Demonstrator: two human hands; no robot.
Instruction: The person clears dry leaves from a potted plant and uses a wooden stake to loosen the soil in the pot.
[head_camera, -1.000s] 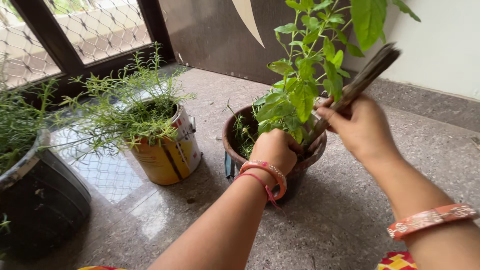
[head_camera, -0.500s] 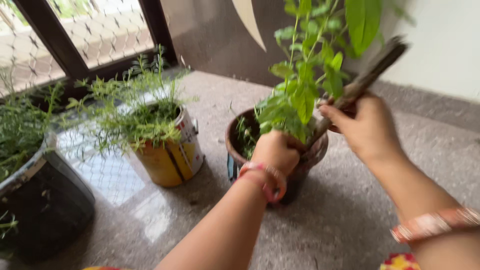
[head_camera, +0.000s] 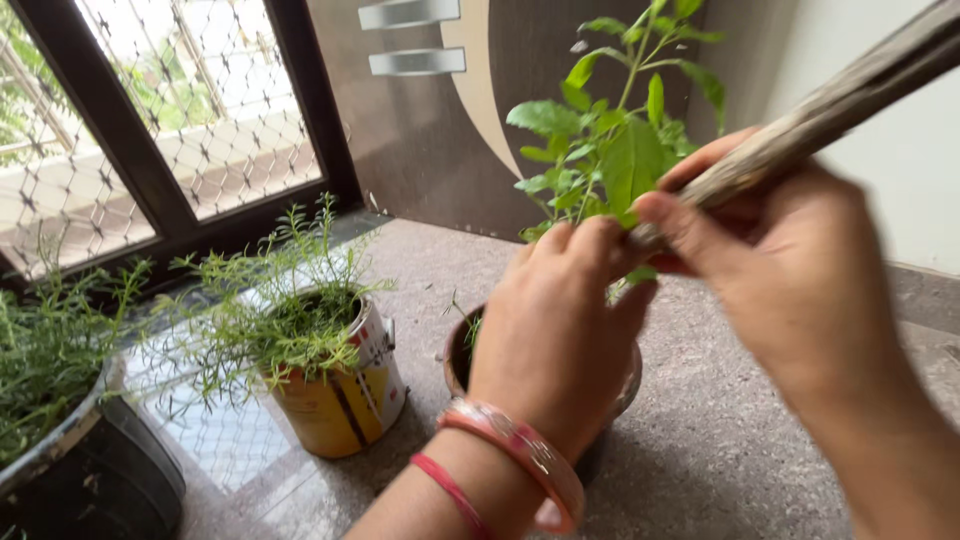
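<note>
Centrally, a brown clay pot (head_camera: 628, 385) is shown standing on the speckled stone floor (head_camera: 720, 450), with a broad-leaved green plant (head_camera: 610, 150) rising from it. The left hand (head_camera: 555, 335) is seen from the back, placed directly over the pot so that most of the rim is hidden; its fingers are curled toward the plant's stem, but whether the stem is actually grasped cannot be told, since the palm side is concealed. Two bangles (head_camera: 520, 455) are worn on the left wrist, a wide orange-pink one and a thin red one. The right hand (head_camera: 790, 270) is held above and to the right of the pot, blurred, with thumb and fingers closed around a long grey-brown stick (head_camera: 830, 105). The stick is tilted, its lower end directed toward the pot behind the left hand's fingertips and its upper end passing out at the top right corner. Left of the pot, and apart from it, a yellow tin can (head_camera: 340, 405) is seen holding a fine-leaved feathery plant (head_camera: 285, 305). Farther left of the pot, at the frame edge, a dark round container (head_camera: 100, 475) with similar foliage is partly shown. Behind the pot, a dark brown door (head_camera: 420, 130) and a window with a wire mesh (head_camera: 200, 100) are visible.
</note>
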